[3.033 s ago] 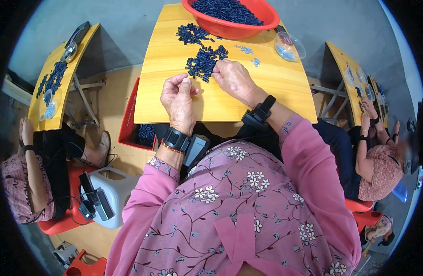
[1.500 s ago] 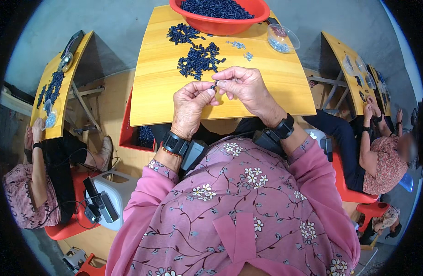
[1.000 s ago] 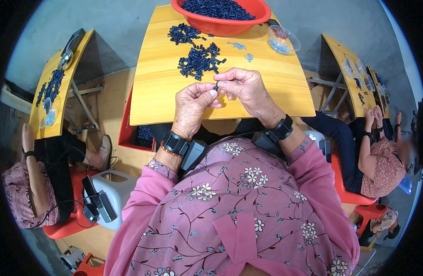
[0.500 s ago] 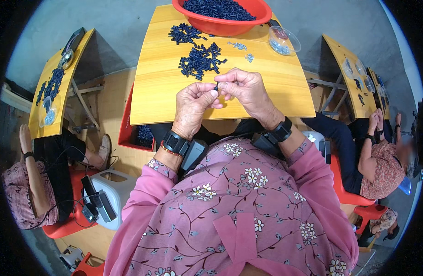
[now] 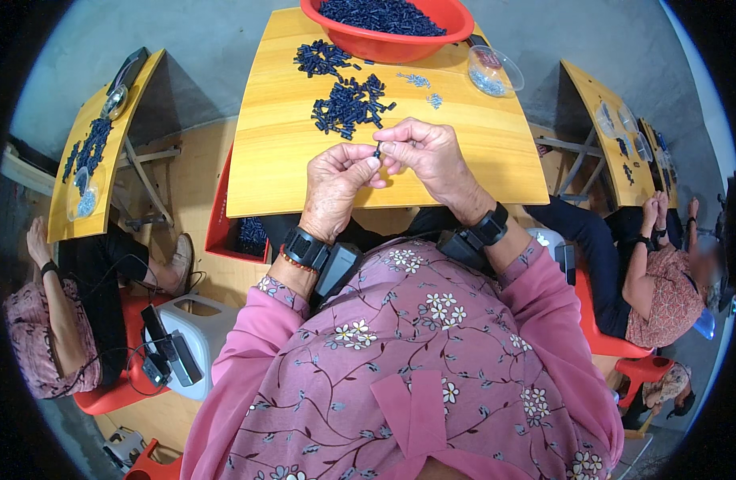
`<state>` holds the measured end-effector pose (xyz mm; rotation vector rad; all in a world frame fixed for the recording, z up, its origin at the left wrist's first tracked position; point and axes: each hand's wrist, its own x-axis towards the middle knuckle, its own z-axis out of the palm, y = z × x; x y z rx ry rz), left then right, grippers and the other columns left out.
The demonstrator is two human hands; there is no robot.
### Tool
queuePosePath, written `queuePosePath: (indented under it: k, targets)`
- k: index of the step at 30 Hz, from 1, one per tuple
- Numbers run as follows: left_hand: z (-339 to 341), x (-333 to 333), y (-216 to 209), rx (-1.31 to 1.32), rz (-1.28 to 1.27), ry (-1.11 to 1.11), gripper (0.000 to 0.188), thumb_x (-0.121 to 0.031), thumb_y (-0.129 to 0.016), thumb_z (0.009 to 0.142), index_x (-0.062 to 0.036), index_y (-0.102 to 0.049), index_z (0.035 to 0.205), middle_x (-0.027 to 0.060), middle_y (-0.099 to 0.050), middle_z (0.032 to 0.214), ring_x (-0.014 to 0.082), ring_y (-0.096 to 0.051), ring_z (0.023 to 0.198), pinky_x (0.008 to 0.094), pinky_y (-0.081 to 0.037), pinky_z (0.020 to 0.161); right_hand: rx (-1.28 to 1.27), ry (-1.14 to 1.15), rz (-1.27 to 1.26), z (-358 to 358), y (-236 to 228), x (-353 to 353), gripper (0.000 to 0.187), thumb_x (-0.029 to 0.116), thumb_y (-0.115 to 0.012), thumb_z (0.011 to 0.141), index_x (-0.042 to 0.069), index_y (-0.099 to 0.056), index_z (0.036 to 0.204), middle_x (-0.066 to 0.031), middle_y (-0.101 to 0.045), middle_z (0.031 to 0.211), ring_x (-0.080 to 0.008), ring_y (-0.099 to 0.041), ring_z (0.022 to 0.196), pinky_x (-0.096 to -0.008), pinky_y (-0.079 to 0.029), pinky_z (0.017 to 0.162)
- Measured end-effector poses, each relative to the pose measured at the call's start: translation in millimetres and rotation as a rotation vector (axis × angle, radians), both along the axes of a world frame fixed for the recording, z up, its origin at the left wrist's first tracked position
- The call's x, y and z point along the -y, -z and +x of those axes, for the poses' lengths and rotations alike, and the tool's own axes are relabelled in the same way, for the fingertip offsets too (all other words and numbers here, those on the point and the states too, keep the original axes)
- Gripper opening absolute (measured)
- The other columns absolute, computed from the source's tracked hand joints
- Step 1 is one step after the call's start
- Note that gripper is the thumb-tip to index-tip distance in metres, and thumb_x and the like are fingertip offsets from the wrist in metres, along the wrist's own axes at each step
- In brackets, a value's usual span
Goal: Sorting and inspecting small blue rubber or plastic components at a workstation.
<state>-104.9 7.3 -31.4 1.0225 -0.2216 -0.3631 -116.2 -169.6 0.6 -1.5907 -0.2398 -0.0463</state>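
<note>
Above the near half of the yellow table, my left hand (image 5: 340, 178) pinches a small black cylindrical piece (image 5: 376, 152) between thumb and forefinger. Fingertips of my right hand (image 5: 428, 160) are closed right against the top of that piece; whatever they grip is mostly hidden and too small to name. Just beyond my hands lies a loose pile of black cylindrical pieces (image 5: 348, 108), with a smaller pile (image 5: 320, 58) farther back. Two little heaps of silvery metal bits, one heap (image 5: 417, 80) and a nearer heap (image 5: 434, 101), sit to the right of the piles.
A red basin (image 5: 384, 50) full of black pieces stands at the table's (image 5: 264, 160) far edge. Beside it is a clear round tub (image 5: 496, 76) of silvery bits. A red box (image 5: 224, 228) stands below the table's left side. Other people sit at tables left and right.
My hands stay almost in the same place, still meeting at the small black piece. At the left, the other person's hand has shifted slightly.
</note>
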Motion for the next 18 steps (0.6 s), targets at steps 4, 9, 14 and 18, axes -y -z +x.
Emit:
queuePosePath:
  k: [4, 9, 14, 18]
  targets:
    - [-0.3, -0.3, 1.1, 0.029, -0.009, 0.020, 0.013, -0.002, -0.064, 0.089, 0.0031, -0.063, 0.101, 0.0127, -0.069, 0.095, 0.0192, -0.068, 0.084, 0.0286, -0.056, 0.069, 0.045, 0.004, -0.065, -1.0, 0.5, 0.4, 0.016, 0.005, -0.065, 0.090, -0.005, -0.068, 0.102, -0.0086, -0.070, 0.084, -0.0084, -0.065, 0.067, -0.0210, -0.054, 0.062]
    - [0.3, -0.5, 1.8, 0.020, 0.010, 0.018, 0.012, -0.001, -0.064, 0.090, 0.0036, -0.062, 0.101, 0.0134, -0.069, 0.095, 0.0216, -0.069, 0.086, 0.0283, -0.056, 0.070, 0.091, 0.008, -0.098, 0.1, 0.5, 0.8, 0.014, 0.003, -0.066, 0.088, -0.004, -0.069, 0.100, -0.0074, -0.068, 0.083, -0.0088, -0.065, 0.067, -0.0211, -0.054, 0.061]
    - [-2.2, 2.6, 0.6, 0.007, 0.024, -0.023, 0.010, 0.000, -0.062, 0.090, 0.0045, -0.061, 0.100, 0.0149, -0.069, 0.095, 0.0235, -0.070, 0.087, 0.0282, -0.057, 0.070, 0.130, 0.007, -0.125, 0.5, 0.7, 0.2, 0.013, 0.003, -0.067, 0.087, -0.003, -0.070, 0.098, -0.0058, -0.065, 0.082, -0.0094, -0.065, 0.066, -0.0215, -0.054, 0.061]
    - [-5.8, 7.1, -0.6, -0.015, 0.020, -0.055, 0.009, 0.001, -0.062, 0.090, 0.0048, -0.061, 0.098, 0.0152, -0.069, 0.092, 0.0235, -0.070, 0.085, 0.0286, -0.058, 0.069, 0.068, -0.018, -0.142, -3.5, 1.0, -1.2, 0.014, -0.001, -0.064, 0.088, -0.005, -0.069, 0.101, -0.0057, -0.063, 0.088, -0.0095, -0.064, 0.071, -0.0212, -0.054, 0.065]
